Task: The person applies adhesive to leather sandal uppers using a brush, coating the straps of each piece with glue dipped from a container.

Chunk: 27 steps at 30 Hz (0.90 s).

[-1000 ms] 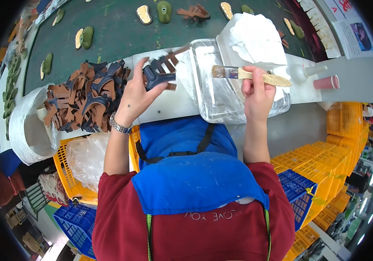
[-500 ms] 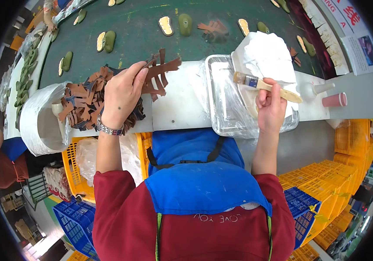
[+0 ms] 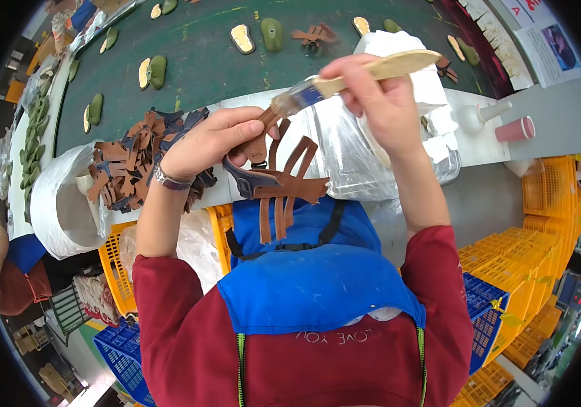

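While the left hand (image 3: 217,141) pinched the strap (image 3: 294,186) near its upper end, thumb pressed against fingers, the right hand (image 3: 382,102) was closed round the pale handle of the brush (image 3: 409,62). The strap hung in front of the apron (image 3: 324,285), its brown bands splayed downward and its dark blue part just below the left fingers. The bristles (image 3: 285,103), blurred, were at the strap's brown tip; whether they pressed on it or passed just above could not be told.

Brushing that tip looked to be the step in hand. It probably called for a firm pinch close to the brushed spot, so that the limp tip would not bend away, with the thumb clear of the bristles. Light, even strokes running off the end seemed safest, since a sideways sweep might have caught the thumb or the dark blue part. Holding the loose bands low, and the strap clear of the pile (image 3: 131,156) by the left wrist and the plastic (image 3: 355,166) by the right forearm, would likely have helped.
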{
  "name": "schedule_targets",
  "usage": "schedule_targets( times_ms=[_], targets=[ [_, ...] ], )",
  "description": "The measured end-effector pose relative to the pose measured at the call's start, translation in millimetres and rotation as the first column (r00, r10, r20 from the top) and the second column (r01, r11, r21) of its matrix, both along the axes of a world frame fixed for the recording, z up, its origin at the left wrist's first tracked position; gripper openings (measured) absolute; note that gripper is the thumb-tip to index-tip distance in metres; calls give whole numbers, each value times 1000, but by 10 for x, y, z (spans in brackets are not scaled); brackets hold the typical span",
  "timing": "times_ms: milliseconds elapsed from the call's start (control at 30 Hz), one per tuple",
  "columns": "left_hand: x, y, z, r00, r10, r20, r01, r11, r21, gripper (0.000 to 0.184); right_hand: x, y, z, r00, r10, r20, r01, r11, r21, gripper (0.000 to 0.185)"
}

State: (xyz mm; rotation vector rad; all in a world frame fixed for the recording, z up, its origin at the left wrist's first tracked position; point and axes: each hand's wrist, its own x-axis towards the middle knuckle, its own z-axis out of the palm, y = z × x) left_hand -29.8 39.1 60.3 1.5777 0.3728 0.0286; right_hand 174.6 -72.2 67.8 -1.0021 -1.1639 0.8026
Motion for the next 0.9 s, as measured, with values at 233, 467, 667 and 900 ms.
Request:
schedule_targets(
  times_ms=[233, 467, 667, 900],
  targets=[
    [4, -31, -59, 999, -1, -35, -1, 997, -76, 27, -26, 56, -113, 960, -36, 278, 40, 999, -10, 15],
    [26, 19, -139, 999, 12, -46, -14, 998, -54, 26, -26, 18, -43, 919, -173, 355, 154, 985, 82, 15],
    [14, 6, -130, 999, -12, -32, 9, 996, -89, 26, -58, 163, -228, 968, -119, 221, 118, 993, 19, 20],
    [-140, 144, -166, 951, 291, -109, -300, 951, -80, 23, 265, 30, -293, 966, -256, -40, 249, 960, -132, 20]
  ],
)
